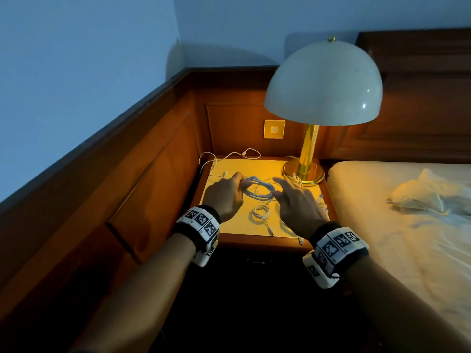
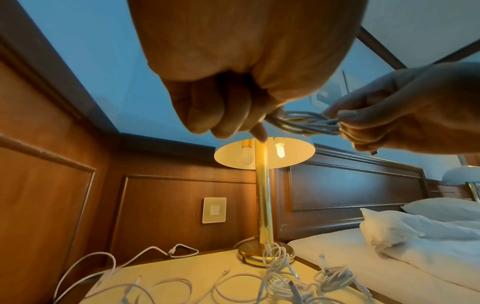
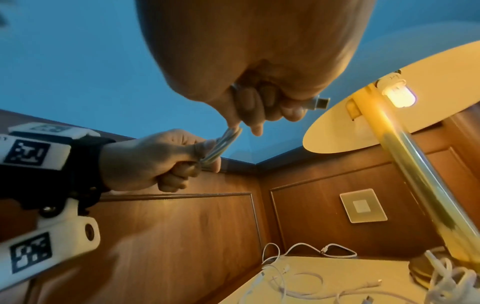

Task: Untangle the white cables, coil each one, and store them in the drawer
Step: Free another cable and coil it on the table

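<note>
at the far left, a loose white cable (image 1: 229, 155) trails off the back left corner of the nightstand (image 1: 254, 166) toward the wood panelling; the left hand (image 1: 224, 196) has its fingers curled tight around one end of the coiled cable (image 1: 260, 191), raised above the nightstand top; the right hand (image 1: 298, 205) pinches the coil's other end, a usb plug (image 3: 320, 102) poking out past its fingers. under and between the hands lie more loose white cables (image 1: 262, 212); further right a small tangle (image 2: 276, 255) rests against the brass base of the lit lamp (image 1: 309, 149), with the bed (image 1: 395, 225) beyond.
</note>
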The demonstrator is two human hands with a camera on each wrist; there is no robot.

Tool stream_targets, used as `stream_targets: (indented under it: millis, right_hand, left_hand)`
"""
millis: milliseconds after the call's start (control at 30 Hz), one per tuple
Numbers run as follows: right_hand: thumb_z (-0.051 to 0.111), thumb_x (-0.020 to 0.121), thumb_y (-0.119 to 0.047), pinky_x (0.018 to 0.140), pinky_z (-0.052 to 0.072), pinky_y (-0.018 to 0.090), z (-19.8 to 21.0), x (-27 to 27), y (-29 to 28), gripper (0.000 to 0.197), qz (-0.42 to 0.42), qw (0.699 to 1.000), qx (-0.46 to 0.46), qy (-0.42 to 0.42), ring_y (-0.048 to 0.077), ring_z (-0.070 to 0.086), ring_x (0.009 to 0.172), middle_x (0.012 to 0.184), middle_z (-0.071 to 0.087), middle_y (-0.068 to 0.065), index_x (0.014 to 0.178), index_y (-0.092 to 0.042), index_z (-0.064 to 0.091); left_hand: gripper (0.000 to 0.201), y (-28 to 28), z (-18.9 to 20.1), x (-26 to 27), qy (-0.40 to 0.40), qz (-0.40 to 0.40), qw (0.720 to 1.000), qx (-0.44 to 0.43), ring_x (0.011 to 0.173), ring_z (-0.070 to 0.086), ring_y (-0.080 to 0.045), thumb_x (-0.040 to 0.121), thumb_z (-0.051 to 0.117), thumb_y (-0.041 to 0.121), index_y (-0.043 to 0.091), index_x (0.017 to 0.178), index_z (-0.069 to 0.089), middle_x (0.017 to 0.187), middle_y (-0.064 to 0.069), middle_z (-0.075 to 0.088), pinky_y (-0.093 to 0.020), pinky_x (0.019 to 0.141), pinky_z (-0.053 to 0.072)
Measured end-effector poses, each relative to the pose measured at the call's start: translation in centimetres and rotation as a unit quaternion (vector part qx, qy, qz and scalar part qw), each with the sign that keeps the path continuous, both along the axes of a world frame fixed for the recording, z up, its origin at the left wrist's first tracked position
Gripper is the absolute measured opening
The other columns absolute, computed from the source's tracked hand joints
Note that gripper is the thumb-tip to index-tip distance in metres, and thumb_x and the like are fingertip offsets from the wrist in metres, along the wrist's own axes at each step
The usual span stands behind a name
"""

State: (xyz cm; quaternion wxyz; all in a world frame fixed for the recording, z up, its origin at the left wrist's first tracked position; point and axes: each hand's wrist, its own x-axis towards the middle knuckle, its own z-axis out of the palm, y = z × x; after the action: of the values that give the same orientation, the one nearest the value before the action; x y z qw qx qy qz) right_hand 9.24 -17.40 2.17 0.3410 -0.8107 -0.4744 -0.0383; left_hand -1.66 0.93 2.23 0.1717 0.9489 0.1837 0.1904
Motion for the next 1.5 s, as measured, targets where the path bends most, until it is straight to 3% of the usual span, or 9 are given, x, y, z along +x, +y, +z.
stream_targets:
  millis: [133,200,267,567,667,833,1033,1167,1500]
  right_hand:
    - [0.051,0.102,-0.031,0.049,0.027,0.020,-0.4,-0.8,-0.2,0.034,-0.005,0.986,0.066,0.150,0.005,0.041,0.046,0.049,0.051,-0.015,0.128,-0.013,0.063]
    - [0.050,0.100,-0.040,0.052,0.033,0.029,-0.8,-1.7,0.1,0.038,0.025,0.971,0.088,0.219,0.004,0.042,0.050,0.051,0.052,-0.012,0.108,-0.011,0.073]
    - [0.050,0.103,-0.024,0.055,0.037,0.020,-0.9,-2.2,0.1,0.031,0.037,0.944,0.111,0.307,-0.002,0.050,0.053,0.051,0.057,-0.015,0.098,-0.003,0.074]
    - [0.063,0.095,-0.028,0.052,0.030,0.026,-3.2,-1.4,0.3,0.021,0.060,0.881,0.120,0.454,0.014,0.040,0.060,0.068,0.048,0.003,0.098,-0.015,0.079]
    - [0.065,0.095,-0.026,0.055,0.038,0.020,-3.0,-0.6,0.6,0.019,0.091,0.920,0.047,0.378,0.009,0.051,0.061,0.069,0.061,0.006,0.102,-0.014,0.079]
    - [0.065,0.096,-0.020,0.062,0.037,0.035,-4.8,-0.8,4.1,0.017,0.111,0.985,-0.041,0.129,0.023,0.051,0.069,0.077,0.063,0.013,0.105,-0.016,0.078]
    - [0.054,0.100,-0.017,0.066,0.027,0.031,-9.9,-0.4,10.4,0.021,0.076,0.988,-0.134,-0.026,0.028,0.047,0.080,0.080,0.045,0.001,0.109,-0.014,0.072]
    - [0.052,0.096,-0.009,0.066,0.029,0.033,-12.1,0.4,13.3,0.024,0.015,0.975,-0.200,-0.098,0.034,0.054,0.092,0.096,0.059,0.014,0.113,-0.008,0.069]
    - [0.049,0.093,-0.017,0.087,0.044,0.040,-15.4,1.7,15.1,0.029,0.008,0.925,-0.362,-0.117,0.035,0.053,0.105,0.110,0.061,0.013,0.113,-0.012,0.068]
  left_hand:
    - [0.030,0.1,-0.2,-0.7,-0.006,-0.055,0.998,0.022,0.056,0.054,-0.029,0.107,0.039,0.039,0.015,0.100,0.056,0.061,0.002,0.054,-0.038,0.051,0.039]
    - [0.032,0.0,-1.0,-1.1,-0.023,-0.075,0.996,-0.050,0.051,0.046,-0.023,0.108,0.037,0.039,0.013,0.098,0.053,0.058,0.003,0.050,-0.037,0.050,0.034]
    - [0.038,0.2,-2.0,-1.7,-0.035,-0.098,0.989,-0.107,0.051,0.043,-0.022,0.107,0.034,0.045,0.013,0.101,0.053,0.061,-0.010,0.053,-0.041,0.051,0.033]
    - [0.046,1.9,-3.2,-3.4,0.056,-0.126,0.981,-0.136,0.053,0.046,-0.007,0.104,0.032,0.057,0.025,0.080,0.056,0.060,0.006,0.052,-0.031,0.058,0.036]
    - [0.041,3.1,-4.3,-3.5,0.103,-0.130,0.966,-0.197,0.065,0.051,-0.018,0.103,0.036,0.056,0.026,0.089,0.060,0.072,0.002,0.056,-0.034,0.063,0.039]
    - [0.019,6.1,-6.9,-2.9,0.175,-0.105,0.948,-0.246,0.101,0.059,-0.026,0.098,0.063,0.025,0.015,0.115,0.066,0.106,-0.007,0.062,-0.036,0.086,0.046]
    - [0.062,10.5,-13.1,-0.2,0.187,0.023,0.963,-0.193,0.142,0.035,-0.027,0.089,0.052,0.003,0.023,0.147,0.045,0.152,-0.008,0.037,-0.037,0.114,0.034]
    - [0.066,11.8,-17.4,0.3,0.296,0.137,0.940,-0.096,0.154,0.000,-0.035,0.102,0.042,0.027,0.017,0.159,0.011,0.167,-0.014,-0.002,-0.049,0.124,0.010]
    - [0.074,11.9,-21.2,2.5,0.241,0.170,0.956,0.005,0.155,-0.001,-0.034,0.100,0.030,0.043,0.003,0.159,0.009,0.166,-0.021,0.002,-0.056,0.123,-0.002]
